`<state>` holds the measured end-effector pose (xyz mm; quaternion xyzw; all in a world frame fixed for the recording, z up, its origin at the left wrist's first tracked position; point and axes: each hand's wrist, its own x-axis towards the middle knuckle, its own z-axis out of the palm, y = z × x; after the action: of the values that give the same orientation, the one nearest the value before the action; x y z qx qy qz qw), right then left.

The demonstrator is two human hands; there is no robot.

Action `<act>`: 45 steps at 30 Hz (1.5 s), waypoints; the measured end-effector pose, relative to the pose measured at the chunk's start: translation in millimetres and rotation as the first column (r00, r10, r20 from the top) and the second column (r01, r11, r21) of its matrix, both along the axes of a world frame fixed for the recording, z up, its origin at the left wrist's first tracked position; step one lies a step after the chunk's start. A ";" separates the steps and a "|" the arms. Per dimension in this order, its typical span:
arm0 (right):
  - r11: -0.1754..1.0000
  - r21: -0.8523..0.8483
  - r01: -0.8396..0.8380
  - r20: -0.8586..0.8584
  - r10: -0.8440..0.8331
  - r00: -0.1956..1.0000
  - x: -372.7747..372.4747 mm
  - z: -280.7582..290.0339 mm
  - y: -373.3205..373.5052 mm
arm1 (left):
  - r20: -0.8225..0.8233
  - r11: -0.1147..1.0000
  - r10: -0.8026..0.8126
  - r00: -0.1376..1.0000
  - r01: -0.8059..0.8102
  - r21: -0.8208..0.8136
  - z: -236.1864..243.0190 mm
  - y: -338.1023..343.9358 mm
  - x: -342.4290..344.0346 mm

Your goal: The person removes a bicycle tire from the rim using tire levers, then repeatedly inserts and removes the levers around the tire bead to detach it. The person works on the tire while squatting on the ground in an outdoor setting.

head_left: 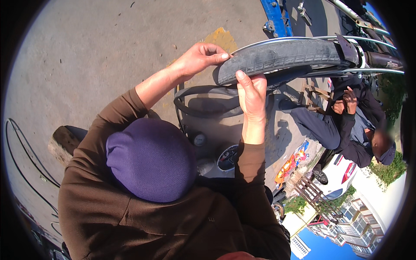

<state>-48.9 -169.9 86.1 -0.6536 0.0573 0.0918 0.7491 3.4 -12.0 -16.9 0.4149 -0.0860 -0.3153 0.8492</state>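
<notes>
A black bicycle tyre (pixel 281 56) with a worn, grooved tread reaches in from the upper right. My left hand (pixel 200 60) is closed at its near-left end, thumb and fingers pinching the edge. Below, my right hand (pixel 252 93) grips the tyre, thumb pressed on the tread and fingers hidden behind it. A dark inner tube (pixel 208 89) hangs in a loop under the tyre, just left of my right hand. Between my brown-sleeved arms is a rounded purple knit-cloth shape (pixel 151 160); I cannot tell what it covers.
Bicycle frame tubes (pixel 381 60) fill the upper right, with a blue metal stand (pixel 276 19) beyond. A person in dark clothes (pixel 346 117) sits at right, hands together. A wooden block (pixel 65 143) and thin cables (pixel 28 154) lie left. A white car (pixel 338 177) stands farther off.
</notes>
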 end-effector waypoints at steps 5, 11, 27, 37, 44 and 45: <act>0.998 -0.019 0.063 0.037 -0.062 0.997 0.1 -3.8 5.4 | 0.022 0.999 0.030 0.999 -0.031 0.030 1.0 1.9 -1.9; 0.996 -0.037 0.079 0.048 -0.077 0.996 0.0 -1.5 7.8 | 0.065 0.998 0.056 0.996 -0.058 0.037 3.3 2.2 -2.1; 0.583 -0.660 0.474 0.457 -0.190 0.869 -27.8 -114.8 30.6 | 0.012 0.896 -0.078 0.997 0.065 0.439 6.9 -2.1 -42.1; 0.629 -0.657 0.415 0.459 -0.103 0.883 -27.5 -124.7 20.2 | 0.018 0.736 0.292 0.956 -0.237 0.634 -11.3 -40.0 -33.7; 0.861 -0.413 0.298 0.175 -0.246 0.953 -33.9 -120.8 -3.5 | 0.074 0.749 0.297 0.952 -0.281 0.600 -12.9 -40.9 -39.7; 0.891 -0.343 0.299 0.152 -0.262 0.953 -34.7 -119.4 -7.1 | 0.038 0.775 0.303 0.952 -0.270 0.571 -6.6 -42.5 -42.1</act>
<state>-83.6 -177.0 -33.3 -0.7688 0.1288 -0.0629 0.6232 -38.6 -54.4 -23.5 0.6487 0.1002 -0.2051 0.7260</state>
